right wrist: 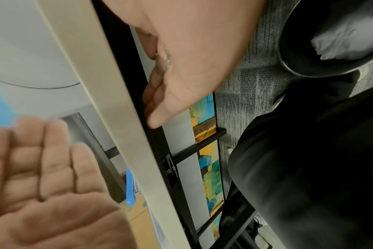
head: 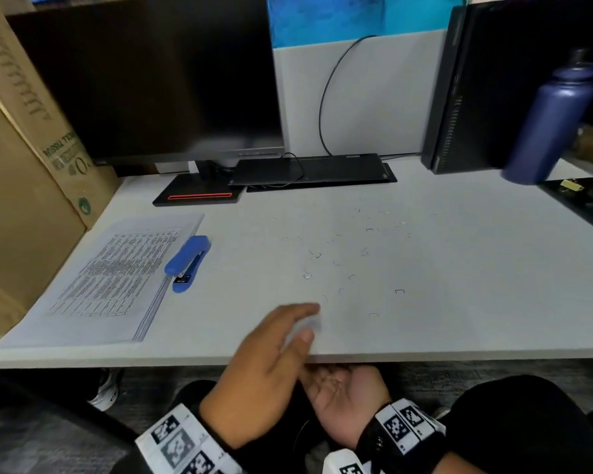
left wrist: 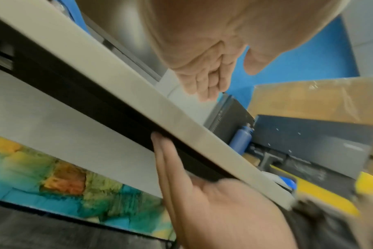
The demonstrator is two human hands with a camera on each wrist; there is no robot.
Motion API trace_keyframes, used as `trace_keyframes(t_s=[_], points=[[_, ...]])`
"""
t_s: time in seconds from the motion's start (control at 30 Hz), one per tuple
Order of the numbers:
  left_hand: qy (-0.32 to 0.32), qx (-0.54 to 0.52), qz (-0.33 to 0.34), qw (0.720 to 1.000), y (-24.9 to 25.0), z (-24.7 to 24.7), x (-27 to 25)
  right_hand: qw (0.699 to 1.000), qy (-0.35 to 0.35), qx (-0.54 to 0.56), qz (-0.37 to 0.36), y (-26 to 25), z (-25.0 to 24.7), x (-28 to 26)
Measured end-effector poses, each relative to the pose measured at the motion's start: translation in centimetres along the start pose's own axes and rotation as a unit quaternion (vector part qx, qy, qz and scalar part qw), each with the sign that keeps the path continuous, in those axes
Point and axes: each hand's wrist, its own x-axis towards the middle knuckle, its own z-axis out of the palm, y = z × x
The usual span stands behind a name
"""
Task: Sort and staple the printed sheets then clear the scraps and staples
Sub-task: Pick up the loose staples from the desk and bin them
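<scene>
On the desk (head: 459,330): one stack of printed sheets (head: 107,278), one blue stapler (head: 188,262) beside it, roughly twenty loose staples (head: 350,261) scattered right. Left hand (head: 264,374) flat at the edge; right hand (head: 343,401) cupped palm-up below, holding several staples.

This is an office desk, a cubicle by the look of it. Beyond my fingers (head: 302,313) a dark monitor (head: 158,80) stands at the back of the pale desk (head: 459,302), with a black computer tower (head: 459,97) off to their right against a grey partition (head: 374,97). Left of my fingers lie printed sheets (head: 107,278) and a blue stapler (head: 187,263); loose staples (head: 399,291) are scattered just ahead of them.
</scene>
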Motion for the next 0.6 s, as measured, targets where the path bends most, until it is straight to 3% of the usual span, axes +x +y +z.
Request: trace_keyframes(t_s=[0.07,0.17,0.23,0.3,0.43,0.53,0.6], points=[[0.012,0.087,-0.037,0.995,-0.6,-1.2,1.6,1.000,0.015,0.009,-0.008,-0.2,0.2,-0.1],[-0.116,0.252,-0.104,0.955,-1.4,-2.3,3.2,1.000,-0.001,0.005,-0.006,-0.5,0.3,-0.4],[-0.192,0.324,-0.076,0.923,-1.7,-1.8,3.6,1.000,-0.011,-0.005,-0.008,-0.5,0.3,-0.4],[-0.224,0.372,-0.031,0.900,-1.5,-0.6,3.3,0.999,-0.022,-0.033,-0.022,-0.5,0.3,-0.5],[-0.261,0.375,0.053,0.888,0.0,1.2,1.2,0.994,-0.080,-0.035,-0.063,-0.5,-0.4,-0.6],[-0.320,0.290,0.060,0.900,1.0,0.6,0.6,0.997,-0.063,-0.011,-0.052,-0.7,-1.1,-0.1],[-0.295,0.269,0.052,0.915,1.1,-0.1,2.1,0.996,-0.065,-0.002,-0.065,-1.4,-0.7,0.5]])
